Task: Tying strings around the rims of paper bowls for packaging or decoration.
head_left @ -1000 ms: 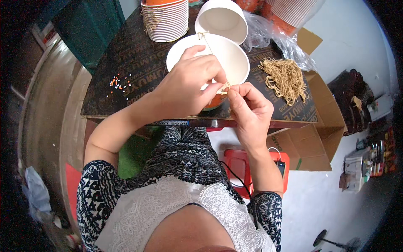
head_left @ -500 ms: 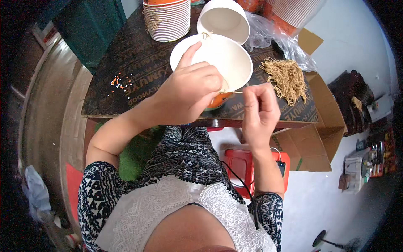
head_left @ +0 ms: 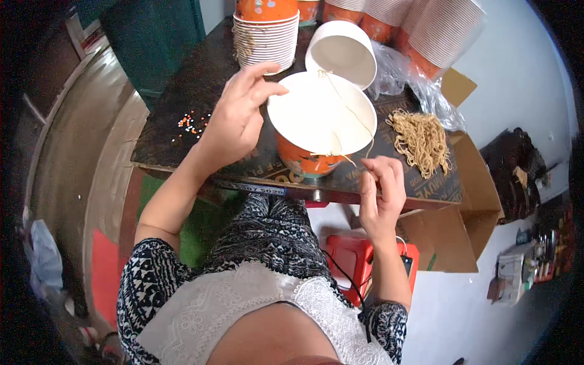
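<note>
An orange paper bucket (head_left: 304, 161) with a white inside stands near the table's front edge. Thin tan string (head_left: 347, 109) runs from a knot on its far rim, across the white interior and over the right rim. More string is tied at the near rim, with a short tail sticking out to the right. My left hand (head_left: 238, 118) is open by the left rim, fingers apart, its fingertips reaching the rim. Beyond the bucket's near right side, my right hand (head_left: 384, 193) has curled fingers, and the long string's end reaches their tips.
A tangled heap of tan string (head_left: 421, 143) lies at right. Behind are an empty white bucket (head_left: 342, 55) on its side, a stack of buckets (head_left: 266, 42), more stacks and clear plastic (head_left: 395, 70). Small beads (head_left: 191, 125) lie scattered at left; a cardboard box (head_left: 468, 176) stands beyond the table's right edge.
My left hand has left the near rim, moving left and opening. My right hand is lower, away from the short tail at the near rim. The view has shifted, so the table sits lower.
</note>
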The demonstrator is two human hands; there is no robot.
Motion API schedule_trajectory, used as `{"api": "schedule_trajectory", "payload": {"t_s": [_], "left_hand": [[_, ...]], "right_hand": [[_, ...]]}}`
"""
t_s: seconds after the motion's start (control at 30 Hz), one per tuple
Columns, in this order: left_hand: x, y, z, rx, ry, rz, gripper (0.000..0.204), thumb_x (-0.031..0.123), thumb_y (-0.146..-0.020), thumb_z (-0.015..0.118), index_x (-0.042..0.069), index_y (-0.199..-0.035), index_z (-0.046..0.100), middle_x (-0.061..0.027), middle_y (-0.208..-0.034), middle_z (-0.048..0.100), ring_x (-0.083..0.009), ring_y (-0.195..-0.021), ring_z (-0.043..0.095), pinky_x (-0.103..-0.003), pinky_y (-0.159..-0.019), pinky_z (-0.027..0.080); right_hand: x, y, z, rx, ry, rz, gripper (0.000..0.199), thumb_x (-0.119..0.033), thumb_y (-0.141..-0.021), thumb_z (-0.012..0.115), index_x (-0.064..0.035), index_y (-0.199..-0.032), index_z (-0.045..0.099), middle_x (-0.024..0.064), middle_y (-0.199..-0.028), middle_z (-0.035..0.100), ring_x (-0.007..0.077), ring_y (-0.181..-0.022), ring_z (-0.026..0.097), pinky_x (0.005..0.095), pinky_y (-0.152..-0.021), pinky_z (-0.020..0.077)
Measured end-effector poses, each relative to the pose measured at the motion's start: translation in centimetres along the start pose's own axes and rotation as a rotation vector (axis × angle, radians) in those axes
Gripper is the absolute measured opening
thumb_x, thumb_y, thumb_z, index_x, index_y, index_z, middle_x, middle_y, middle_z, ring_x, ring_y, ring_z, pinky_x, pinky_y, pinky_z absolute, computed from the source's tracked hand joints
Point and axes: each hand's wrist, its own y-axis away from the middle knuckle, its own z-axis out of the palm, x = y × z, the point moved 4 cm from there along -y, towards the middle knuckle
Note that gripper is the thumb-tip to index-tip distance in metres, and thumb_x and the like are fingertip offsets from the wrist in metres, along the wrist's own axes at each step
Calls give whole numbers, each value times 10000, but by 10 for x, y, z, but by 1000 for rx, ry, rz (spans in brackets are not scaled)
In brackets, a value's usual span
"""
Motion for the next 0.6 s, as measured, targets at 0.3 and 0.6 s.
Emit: {"api": "schedule_trajectory", "payload": {"t_s": [0.3, 0.6], "left_hand": [[-11, 21, 6, -118, 32, -229, 534, 9, -762, 595, 23, -1288, 499, -217, -1397, 425, -349, -1283, 465, -420, -1065, 385], [-7, 41, 30, -64, 277, -267, 475, 256, -778, 787, 61, -1094, 491, -243, -1241, 530, -407, -1141, 559, -420, -960, 448]], "right_hand": [[28, 12, -5, 97, -52, 138, 148, 14, -909, 560, 23, -1049, 609, 117, -964, 556, 186, -835, 546, 278, -722, 454], [62, 24, 11, 53, -46, 220, 116, 7, -906, 548, 28, -1003, 609, 128, -952, 591, 232, -873, 584, 318, -792, 475]]}}
